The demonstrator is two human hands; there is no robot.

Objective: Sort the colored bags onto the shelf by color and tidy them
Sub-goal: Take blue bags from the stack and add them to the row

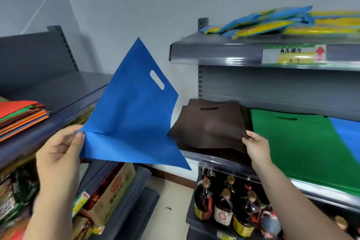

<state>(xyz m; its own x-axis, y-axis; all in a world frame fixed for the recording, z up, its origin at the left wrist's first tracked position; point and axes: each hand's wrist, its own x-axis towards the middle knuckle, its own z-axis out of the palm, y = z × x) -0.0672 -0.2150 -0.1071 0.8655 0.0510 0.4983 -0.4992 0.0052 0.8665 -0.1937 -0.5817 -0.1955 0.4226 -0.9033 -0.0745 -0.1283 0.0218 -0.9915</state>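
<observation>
Blue bag [132,115] is held up in the air between the two shelf units, with one corner pointing up and its cut-out handle hole visible near the upper right edge. The left hand [60,152] holds it at the lower left corner: the thumb presses on the front of the fabric and the other fingers [58,138] are curled behind it, so the corner is pinched and a little folded. The right hand [257,150] reaches to the brown bags [210,124], a small pile lying at the left end of the right shelf [224,160]. Its fingers are bent around the near right corner of the top brown bag, with the thumb on top, and this corner is gripped and slightly lifted from the pile. Just beside the brown pile, to the right, a green bag [292,142] lies flat on the same shelf, and another blue bag [346,132] lies partly on it at the right edge of the view. On the left shelf [64,93] there is a mixed pile of bags [21,115] in red, green, orange and blue. Above, the top shelf carries yellow and blue packets [272,23]. Below the right shelf stand dark bottles [224,200], and below the left shelf a cardboard box [115,187].
</observation>
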